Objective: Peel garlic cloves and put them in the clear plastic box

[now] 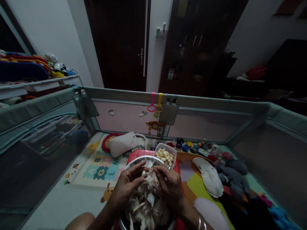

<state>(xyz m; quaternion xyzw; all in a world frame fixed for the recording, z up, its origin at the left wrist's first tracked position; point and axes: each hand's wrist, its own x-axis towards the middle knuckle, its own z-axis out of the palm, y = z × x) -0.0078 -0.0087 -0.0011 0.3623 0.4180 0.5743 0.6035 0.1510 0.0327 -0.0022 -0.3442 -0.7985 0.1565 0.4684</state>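
Observation:
My left hand (pixel 130 182) is over a metal bowl (pixel 122 223), its fingers closed on a small pale garlic clove (pixel 143 173). Beside it, my right hand (pixel 170 183) has thumb and fingertips pinched together over the bowl; what they hold, if anything, is too small to make out. The bowl is heaped with garlic skins and bulbs (pixel 150 204). Just behind its rim, a clear plastic container (pixel 175 154) holds several peeled garlic cloves (pixel 164 155). Bowl and container are on a red stool-like surface (pixel 136 154).
A fabric playpen wall (pixel 203 103) surrounds the padded play mat (pixel 79 188). At the left lies a white bag-like object (pixel 123 144). To the right are a white pillow (pixel 208 177), a grey plush toy (pixel 233 175) and several small toys (pixel 188 145).

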